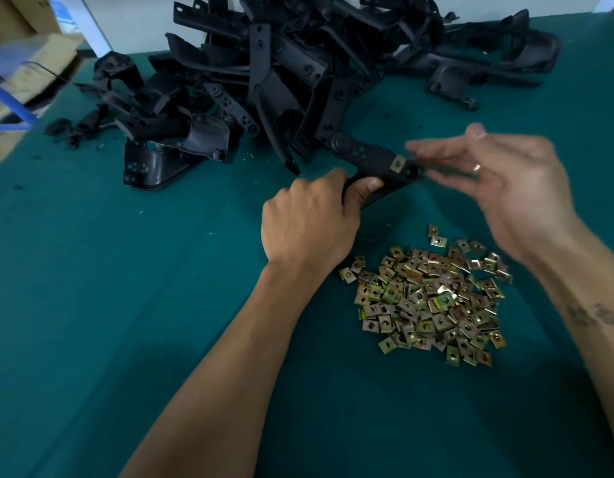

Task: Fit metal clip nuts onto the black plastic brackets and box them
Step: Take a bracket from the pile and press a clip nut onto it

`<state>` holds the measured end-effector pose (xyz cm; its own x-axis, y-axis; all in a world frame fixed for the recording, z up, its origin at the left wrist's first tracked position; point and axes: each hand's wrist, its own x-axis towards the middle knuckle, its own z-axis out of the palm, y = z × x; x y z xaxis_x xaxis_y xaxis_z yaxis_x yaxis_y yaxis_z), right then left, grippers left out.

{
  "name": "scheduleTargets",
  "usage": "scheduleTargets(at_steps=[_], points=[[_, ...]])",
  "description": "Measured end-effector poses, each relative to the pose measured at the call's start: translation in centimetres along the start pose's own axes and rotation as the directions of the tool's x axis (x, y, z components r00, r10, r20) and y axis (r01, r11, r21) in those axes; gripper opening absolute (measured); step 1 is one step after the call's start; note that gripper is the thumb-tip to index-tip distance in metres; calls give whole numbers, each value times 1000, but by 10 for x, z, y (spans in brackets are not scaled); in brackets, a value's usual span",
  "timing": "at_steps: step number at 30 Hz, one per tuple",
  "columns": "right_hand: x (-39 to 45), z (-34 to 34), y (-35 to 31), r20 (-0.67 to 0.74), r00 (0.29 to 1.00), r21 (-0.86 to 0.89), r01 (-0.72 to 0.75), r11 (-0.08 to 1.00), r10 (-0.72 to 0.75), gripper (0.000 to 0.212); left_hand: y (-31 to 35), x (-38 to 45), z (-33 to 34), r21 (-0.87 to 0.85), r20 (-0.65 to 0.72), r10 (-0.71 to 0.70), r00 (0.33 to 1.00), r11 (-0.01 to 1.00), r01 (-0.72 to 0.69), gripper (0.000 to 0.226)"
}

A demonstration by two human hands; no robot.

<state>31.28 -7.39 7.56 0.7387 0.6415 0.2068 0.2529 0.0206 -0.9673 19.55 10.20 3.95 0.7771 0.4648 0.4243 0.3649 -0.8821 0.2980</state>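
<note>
My left hand (307,220) grips one black plastic bracket (364,157) by its lower leg, just above the green table (126,305). A brass-coloured clip nut (398,162) sits on the bracket's right end. My right hand (505,191) is beside that end, blurred, with its fingers stretched towards the clip nut; whether they touch it I cannot tell. A heap of loose clip nuts (433,298) lies on the table under my right forearm. A big pile of black brackets (281,70) fills the far side of the table.
Cardboard boxes (26,70) stand off the table's left edge beside a blue frame (12,101). Small black scraps (67,129) lie near the pile's left end. A white wall runs behind the pile.
</note>
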Motion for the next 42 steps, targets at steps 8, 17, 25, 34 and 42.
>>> scheduleTargets(at_steps=[8,17,25,34,42], points=[[-2,-22,1,261,915,-699,-39,714,306,14,-1,1,1,19,16,4,1000,1000,-5,60],[-4,-14,2,240,943,-708,6,706,233,23,0,0,2,41,47,42,998,998,-44,65],[3,-5,11,-182,980,-79,65,995,-79,17,1,0,2,59,46,95,994,994,-98,69],[3,20,13,-203,961,46,201,979,-188,17,1,0,3,32,84,247,965,968,-251,73],[0,21,10,-190,970,152,182,971,-152,26,3,0,1,-1,75,252,965,968,-252,67]])
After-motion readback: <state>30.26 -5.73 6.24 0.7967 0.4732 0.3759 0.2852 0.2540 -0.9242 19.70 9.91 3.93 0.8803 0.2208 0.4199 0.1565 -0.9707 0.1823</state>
